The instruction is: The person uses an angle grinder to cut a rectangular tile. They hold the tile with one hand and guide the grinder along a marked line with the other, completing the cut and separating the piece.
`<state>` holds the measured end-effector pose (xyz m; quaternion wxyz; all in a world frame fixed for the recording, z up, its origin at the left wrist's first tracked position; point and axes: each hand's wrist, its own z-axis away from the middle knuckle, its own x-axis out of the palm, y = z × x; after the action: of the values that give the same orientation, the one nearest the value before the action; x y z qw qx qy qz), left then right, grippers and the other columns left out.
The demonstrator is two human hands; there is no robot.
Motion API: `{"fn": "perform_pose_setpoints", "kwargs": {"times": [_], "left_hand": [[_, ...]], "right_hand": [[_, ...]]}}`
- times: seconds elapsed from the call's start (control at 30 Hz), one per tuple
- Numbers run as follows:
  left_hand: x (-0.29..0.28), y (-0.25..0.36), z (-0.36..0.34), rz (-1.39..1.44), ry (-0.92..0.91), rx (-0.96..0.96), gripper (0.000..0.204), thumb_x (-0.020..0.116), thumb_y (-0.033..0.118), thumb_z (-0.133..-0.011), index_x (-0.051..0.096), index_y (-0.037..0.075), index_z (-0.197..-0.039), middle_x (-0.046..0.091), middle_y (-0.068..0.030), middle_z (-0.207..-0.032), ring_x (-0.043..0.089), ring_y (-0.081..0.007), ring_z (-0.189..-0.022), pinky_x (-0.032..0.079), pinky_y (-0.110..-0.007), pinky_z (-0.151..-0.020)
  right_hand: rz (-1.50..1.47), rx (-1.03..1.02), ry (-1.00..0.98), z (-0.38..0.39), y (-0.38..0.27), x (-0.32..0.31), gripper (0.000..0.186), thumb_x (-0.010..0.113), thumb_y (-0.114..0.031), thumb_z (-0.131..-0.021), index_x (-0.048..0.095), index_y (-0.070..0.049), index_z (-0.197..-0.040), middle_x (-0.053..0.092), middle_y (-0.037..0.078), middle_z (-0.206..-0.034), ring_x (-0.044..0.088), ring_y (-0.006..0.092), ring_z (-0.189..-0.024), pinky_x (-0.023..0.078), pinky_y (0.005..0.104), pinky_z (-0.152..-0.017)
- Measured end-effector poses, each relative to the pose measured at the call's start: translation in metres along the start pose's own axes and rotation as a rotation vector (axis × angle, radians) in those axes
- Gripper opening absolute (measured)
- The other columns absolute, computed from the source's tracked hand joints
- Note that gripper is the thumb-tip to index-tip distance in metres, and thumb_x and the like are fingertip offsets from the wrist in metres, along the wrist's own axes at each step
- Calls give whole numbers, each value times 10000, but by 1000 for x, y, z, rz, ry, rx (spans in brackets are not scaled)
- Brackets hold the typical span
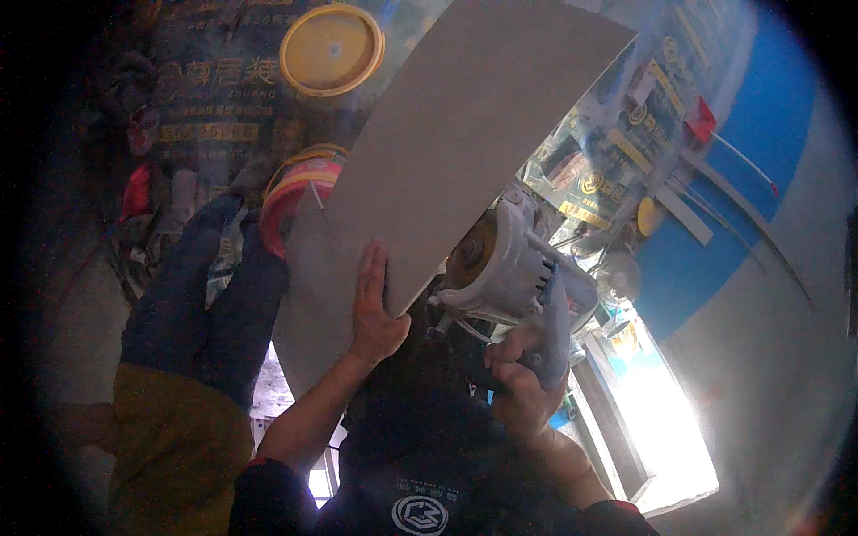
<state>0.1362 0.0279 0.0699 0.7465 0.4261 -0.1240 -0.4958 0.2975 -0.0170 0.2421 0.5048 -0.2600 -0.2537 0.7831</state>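
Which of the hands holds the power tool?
The right hand, closed on the power tool; the left hand touches the grey board instead.

The floor covering (214, 112) is dark with gold print, and a blue stretch (769, 116) curves along the right. On the dark part sit 1 round yellow lid (331, 51) and 1 partly hidden pinkish-red bucket (276, 219). Pale narrow strips (686, 215) lie at the right, near 1 small red piece (700, 119).

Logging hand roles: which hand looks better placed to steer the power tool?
Probably the right hand: its fingers curl around the handle of the power tool, while the left hand lies against the grey board.
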Motion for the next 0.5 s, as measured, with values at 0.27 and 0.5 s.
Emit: {"fn": "perform_pose_setpoints", "kwargs": {"times": [0.27, 0.5], "left_hand": [[2, -3, 1, -10, -3, 13, 937, 594, -51, -632, 256, 22, -1503, 251, -209, -1558, 215, -368, -1462, 209, -430, -1187], [0, 1, 0, -16, -1, 3, 942, 594, -64, -635, 257, 38, -1509, 247, -189, -1568, 224, -357, -1461, 220, -426, -1185]], "right_hand": [[21, 20, 6, 6, 10, -8, 575, 613, -60, -659, 467, 9, -1211, 492, 41, -836, 519, 153, -723, 470, 316, -658], [-145, -46, -105, 10, 18, -20, 434, 626, 19, -768, 462, 9, -1170, 549, 102, -958, 553, 183, -846, 480, 319, -720]]}}
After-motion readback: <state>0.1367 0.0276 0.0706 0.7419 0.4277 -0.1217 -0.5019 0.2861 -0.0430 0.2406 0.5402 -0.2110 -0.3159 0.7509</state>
